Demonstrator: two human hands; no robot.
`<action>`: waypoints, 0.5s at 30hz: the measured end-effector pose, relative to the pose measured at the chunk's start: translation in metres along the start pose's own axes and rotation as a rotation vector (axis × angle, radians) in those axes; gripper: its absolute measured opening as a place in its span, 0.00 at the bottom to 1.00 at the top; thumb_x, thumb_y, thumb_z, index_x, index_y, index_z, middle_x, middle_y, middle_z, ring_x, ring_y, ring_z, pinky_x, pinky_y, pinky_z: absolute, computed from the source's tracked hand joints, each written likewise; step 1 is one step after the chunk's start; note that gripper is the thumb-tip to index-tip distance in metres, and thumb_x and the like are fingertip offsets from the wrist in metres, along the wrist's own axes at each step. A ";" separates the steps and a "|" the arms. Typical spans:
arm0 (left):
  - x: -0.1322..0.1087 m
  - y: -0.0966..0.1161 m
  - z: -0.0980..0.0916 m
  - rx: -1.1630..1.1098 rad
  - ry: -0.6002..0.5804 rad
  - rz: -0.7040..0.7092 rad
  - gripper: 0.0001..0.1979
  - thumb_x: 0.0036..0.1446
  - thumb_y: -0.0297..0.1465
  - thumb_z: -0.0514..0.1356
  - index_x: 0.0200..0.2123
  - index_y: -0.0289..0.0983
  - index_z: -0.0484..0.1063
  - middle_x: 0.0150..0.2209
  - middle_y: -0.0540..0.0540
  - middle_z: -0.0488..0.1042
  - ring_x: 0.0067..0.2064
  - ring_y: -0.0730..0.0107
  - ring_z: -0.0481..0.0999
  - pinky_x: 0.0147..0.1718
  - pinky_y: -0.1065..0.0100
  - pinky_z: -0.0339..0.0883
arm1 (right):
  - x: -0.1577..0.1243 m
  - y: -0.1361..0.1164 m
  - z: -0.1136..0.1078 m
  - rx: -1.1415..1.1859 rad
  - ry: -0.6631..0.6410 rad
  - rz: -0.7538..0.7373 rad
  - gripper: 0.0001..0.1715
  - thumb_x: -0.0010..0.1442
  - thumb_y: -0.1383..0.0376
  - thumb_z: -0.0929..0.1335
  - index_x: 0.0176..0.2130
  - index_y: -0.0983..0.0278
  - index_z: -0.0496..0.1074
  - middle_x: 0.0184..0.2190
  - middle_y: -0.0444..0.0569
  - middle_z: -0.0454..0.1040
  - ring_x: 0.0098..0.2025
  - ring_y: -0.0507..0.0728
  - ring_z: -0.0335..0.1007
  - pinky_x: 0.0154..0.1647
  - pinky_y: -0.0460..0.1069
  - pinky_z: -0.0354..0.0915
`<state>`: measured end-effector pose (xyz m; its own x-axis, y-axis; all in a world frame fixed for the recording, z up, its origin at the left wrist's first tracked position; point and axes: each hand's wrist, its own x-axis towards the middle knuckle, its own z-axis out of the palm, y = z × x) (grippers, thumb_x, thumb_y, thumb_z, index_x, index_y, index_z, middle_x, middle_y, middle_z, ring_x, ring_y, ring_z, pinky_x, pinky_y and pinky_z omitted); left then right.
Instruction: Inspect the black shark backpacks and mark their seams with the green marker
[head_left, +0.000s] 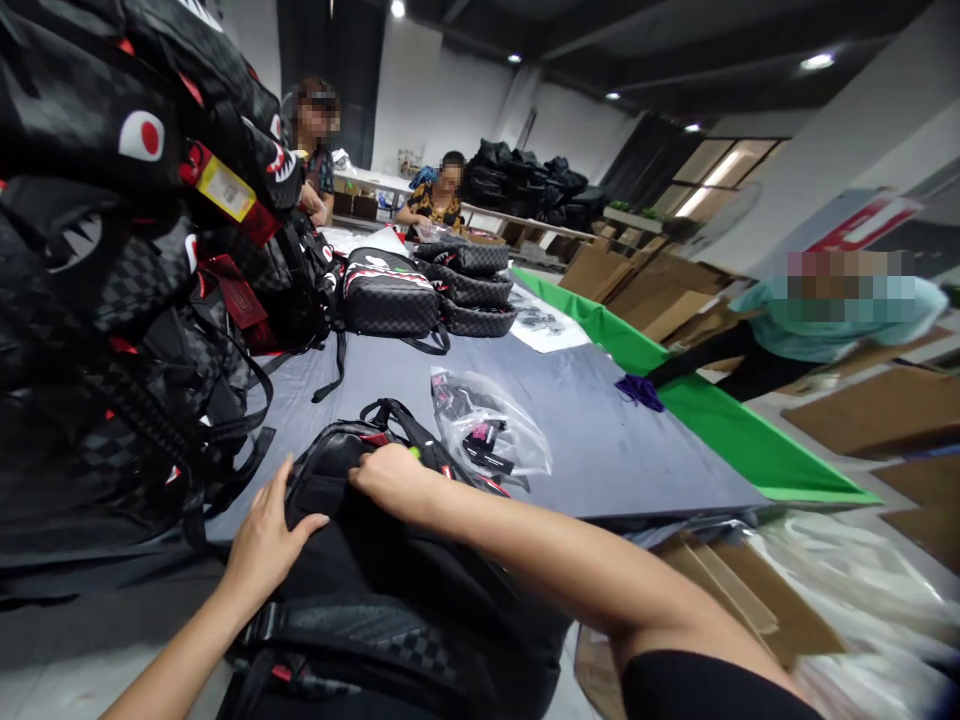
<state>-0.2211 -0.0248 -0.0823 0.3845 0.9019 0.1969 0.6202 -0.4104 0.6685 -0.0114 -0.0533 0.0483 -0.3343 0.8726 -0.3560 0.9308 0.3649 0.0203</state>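
A black backpack lies in front of me at the table's near edge, its top opening toward me. My left hand grips the left rim, thumb on the inside panel and fingers round the outer edge. At the opening, my right hand is closed, its fingertips pressed against the black lining; what they pinch is hidden. A bit of green shows just behind that hand. Beyond the bag lies a clear plastic bag with black tags on it or in it.
Checkered shark-face backpacks are piled high at left. More backpacks stand farther back on the grey table. Green sheeting borders its right side. Cardboard and plastic wrap lie right. Several people are around the table.
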 end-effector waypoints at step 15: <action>-0.020 0.140 -0.049 -0.221 -0.373 0.471 0.41 0.58 0.32 0.65 0.71 0.48 0.53 0.69 0.43 0.58 0.70 0.55 0.58 0.68 0.46 0.58 | -0.236 -0.019 0.097 1.054 -0.139 0.846 0.16 0.58 0.68 0.68 0.47 0.60 0.74 0.21 0.41 0.73 0.25 0.56 0.78 0.16 0.42 0.60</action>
<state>-0.1755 -0.0936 0.0431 0.8181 0.5078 0.2698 0.1864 -0.6780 0.7110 0.0643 -0.2980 0.0415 0.3500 0.6416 -0.6825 0.5332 -0.7355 -0.4180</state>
